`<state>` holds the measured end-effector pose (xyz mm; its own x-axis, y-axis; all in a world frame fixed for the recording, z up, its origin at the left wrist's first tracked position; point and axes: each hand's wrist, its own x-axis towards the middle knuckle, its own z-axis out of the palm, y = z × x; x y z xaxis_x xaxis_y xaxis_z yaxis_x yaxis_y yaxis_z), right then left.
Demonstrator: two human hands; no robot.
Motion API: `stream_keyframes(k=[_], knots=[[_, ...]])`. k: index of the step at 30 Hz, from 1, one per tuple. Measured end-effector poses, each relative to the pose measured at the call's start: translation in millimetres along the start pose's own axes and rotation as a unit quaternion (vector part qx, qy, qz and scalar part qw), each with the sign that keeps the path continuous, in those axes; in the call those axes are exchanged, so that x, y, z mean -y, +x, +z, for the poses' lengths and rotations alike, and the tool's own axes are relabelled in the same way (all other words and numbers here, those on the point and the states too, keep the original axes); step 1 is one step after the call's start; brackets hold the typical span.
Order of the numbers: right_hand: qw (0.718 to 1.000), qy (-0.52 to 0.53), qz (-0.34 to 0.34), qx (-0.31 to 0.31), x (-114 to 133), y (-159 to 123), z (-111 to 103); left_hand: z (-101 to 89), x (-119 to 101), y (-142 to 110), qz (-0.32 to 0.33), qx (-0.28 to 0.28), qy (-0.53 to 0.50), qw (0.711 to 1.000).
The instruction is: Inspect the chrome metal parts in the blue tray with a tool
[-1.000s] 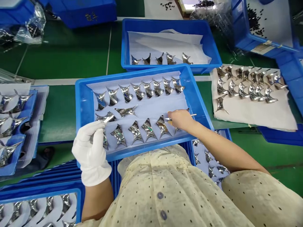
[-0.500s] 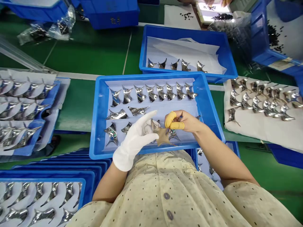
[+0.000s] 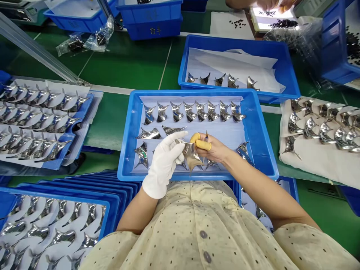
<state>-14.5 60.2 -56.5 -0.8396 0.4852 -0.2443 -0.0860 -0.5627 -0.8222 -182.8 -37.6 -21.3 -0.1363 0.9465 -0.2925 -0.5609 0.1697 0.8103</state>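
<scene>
My left hand (image 3: 164, 165), in a white cotton glove, grips a polished, star-shaped metal piece (image 3: 189, 155) above the blue tray (image 3: 191, 92). My right hand (image 3: 209, 146) wears yellow finger cots and pinches a thin pointed pick (image 3: 206, 135), whose tip stands up. Its fingers press against the piece's right side. Beneath both hands, a white sheet (image 3: 225, 131) lines the tray and carries similar mirror-bright pieces (image 3: 189, 111) in rows. The hands hide part of the front row.
A second blue tray (image 3: 239, 48) with several pieces stands behind. Full sheets and stacked trays of pieces lie left, front-left and right on the green bench (image 3: 126, 63). At the far back, a co-worker's hands (image 3: 270, 3) work over a lit panel with small black parts.
The metal piece has left the tray's front row and is now held up in my left hand. My hands have come together around it, and the whole view has shifted as my head moved.
</scene>
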Motion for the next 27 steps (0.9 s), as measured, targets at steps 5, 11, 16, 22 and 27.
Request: stream_keyframes(k=[5,11,16,22,27], knots=[[1.000,0.013,-0.024,-0.004,11.2,-1.6,17.5,-7.5,6.3,4.8,-0.012,-0.009,-0.066,0.998],[0.996,-0.041,-0.038,-0.070,18.5,-1.6,26.1,-21.2,1.5,7.1,0.168,0.020,0.213,0.962],[0.995,-0.058,-0.006,-0.077,21.4,-6.4,23.5,-29.8,-6.5,5.4,0.162,0.039,0.311,0.936],[0.999,-0.015,0.006,-0.048,22.0,-20.2,18.0,-30.2,4.1,2.5,0.070,-0.108,0.122,0.984],[0.997,0.013,-0.008,-0.076,20.7,-21.6,16.9,-28.8,3.5,3.1,0.059,-0.108,0.180,0.976]])
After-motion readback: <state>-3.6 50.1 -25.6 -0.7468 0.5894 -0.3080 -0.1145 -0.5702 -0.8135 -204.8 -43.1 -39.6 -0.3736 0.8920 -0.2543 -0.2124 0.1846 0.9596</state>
